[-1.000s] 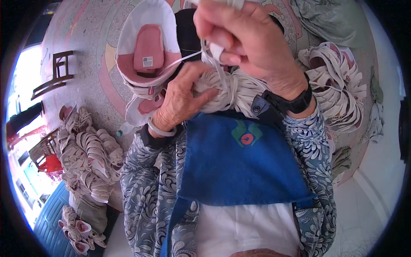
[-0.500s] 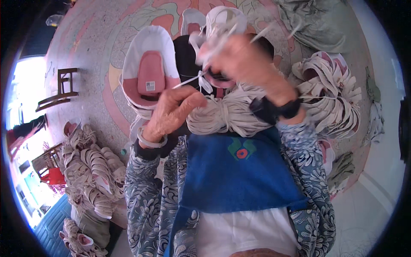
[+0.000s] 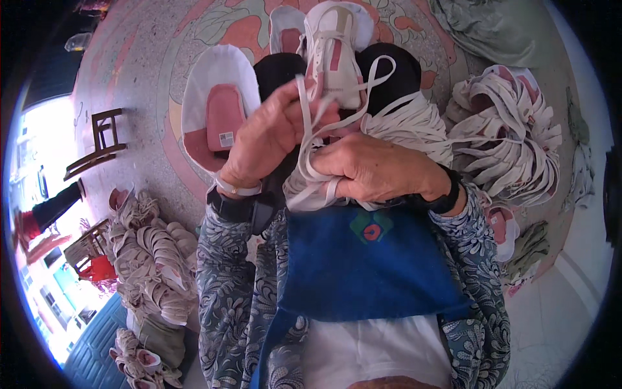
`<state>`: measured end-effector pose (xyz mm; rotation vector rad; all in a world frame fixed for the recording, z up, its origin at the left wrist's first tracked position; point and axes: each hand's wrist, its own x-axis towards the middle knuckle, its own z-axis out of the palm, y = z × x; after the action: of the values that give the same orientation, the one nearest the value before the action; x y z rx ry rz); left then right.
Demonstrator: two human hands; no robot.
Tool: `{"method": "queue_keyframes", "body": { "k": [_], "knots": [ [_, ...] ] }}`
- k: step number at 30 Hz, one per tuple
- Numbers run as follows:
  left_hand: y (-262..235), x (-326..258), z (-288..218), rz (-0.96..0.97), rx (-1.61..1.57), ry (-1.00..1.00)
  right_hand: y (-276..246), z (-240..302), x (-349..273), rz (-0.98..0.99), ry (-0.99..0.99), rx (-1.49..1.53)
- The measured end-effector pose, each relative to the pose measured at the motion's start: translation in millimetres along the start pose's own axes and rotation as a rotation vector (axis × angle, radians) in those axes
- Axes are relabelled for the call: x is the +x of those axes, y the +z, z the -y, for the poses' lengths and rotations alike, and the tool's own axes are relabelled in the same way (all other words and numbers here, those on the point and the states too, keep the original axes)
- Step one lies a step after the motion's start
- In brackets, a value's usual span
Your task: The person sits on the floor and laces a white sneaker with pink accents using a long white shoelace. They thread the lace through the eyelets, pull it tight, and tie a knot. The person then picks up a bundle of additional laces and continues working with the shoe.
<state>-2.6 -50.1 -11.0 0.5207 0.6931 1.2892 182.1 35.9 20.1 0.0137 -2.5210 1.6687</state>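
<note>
A pale shoe upper (image 3: 337,55) with a pink tongue strip stands in front of me, toe pointing away. A cream shoelace (image 3: 382,74) runs in loose loops from it between my hands. My left hand (image 3: 269,136), partly blurred, is beside the shoe's near left side with bent fingers around strands of the lace; the exact grip is hard to see. Lower right, my right hand (image 3: 382,170) is closed, pinching the lace, with a loop by its fingertips. Beneath it, a bundle of cream laces (image 3: 414,126) rests on my lap, partly hidden by the hand.
White-and-pink shoe uppers (image 3: 217,84) stand nested at the left, near my knee. A stack of laced uppers (image 3: 505,129) lies at the right. More piled uppers (image 3: 152,259) and a small wooden stool (image 3: 103,142) are on the left side. Green cloth (image 3: 486,32) lies far right.
My right hand has come down and nearer from above the shoe to the lace bundle. My left hand has shifted slightly, its fingers raised. The shoe upper now shows plainly, with lace loops beside it.
</note>
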Motion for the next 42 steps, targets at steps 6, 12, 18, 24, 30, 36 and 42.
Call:
{"method": "queue_keyframes", "body": {
  "k": [6, 12, 18, 24, 30, 36, 42],
  "knots": [
    [-28.4, -12.8, -42.1, -0.069, -0.492, 0.319, -40.2, -17.0, -32.4, -0.187, 0.097, -0.120],
    [-49.5, -37.8, -50.5, -0.395, -0.170, 0.401, -59.4, -51.4, -42.4, -0.497, 0.439, 0.064],
    [-81.7, -64.7, -71.2, -0.482, 0.057, 0.624, -14.0, -46.1, -100.0, -0.190, 0.464, 0.055],
    [-77.2, -41.6, -57.3, -0.424, 0.028, 0.552, -44.9, -35.2, -90.2, -0.559, 0.617, 0.164],
    [-89.9, -89.7, -101.9, -0.609, 0.171, 0.901, -100.7, -24.6, 2.2, -0.787, -0.242, 0.077],
    [-121.3, -129.5, -94.5, -0.771, 0.235, 0.898, -107.0, -85.1, -2.9, -0.929, 0.080, 0.769],
    [-154.5, -187.5, -78.2, -1.098, 0.465, 0.928, -100.1, -145.6, -44.9, -1.046, 0.214, 1.162]
  ]
}}
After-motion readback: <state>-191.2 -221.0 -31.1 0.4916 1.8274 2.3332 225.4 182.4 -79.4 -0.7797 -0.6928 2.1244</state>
